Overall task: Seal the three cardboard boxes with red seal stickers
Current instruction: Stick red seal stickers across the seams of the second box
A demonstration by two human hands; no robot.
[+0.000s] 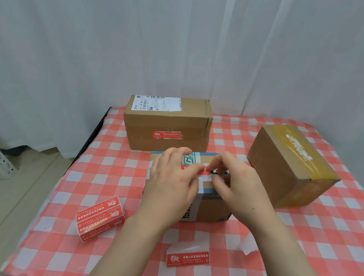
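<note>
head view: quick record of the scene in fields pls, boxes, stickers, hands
back box: back sticker on its front
middle box: under both hands, new sticker on top
right box: yellow tape on top, no red sticker visible
left hand: presses new sticker
right hand: pinches new sticker's end
table: sticker roll left, loose sticker front

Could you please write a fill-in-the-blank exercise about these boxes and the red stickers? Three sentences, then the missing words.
1. The seal on the front of the back box is ____ in colour.
2. The left hand presses and the right hand pinches a sticker on the box in the ____ of the three.
3. The sticker roll lies at the person's ____ on the tablecloth.
Missing words: red; middle; left.
</note>
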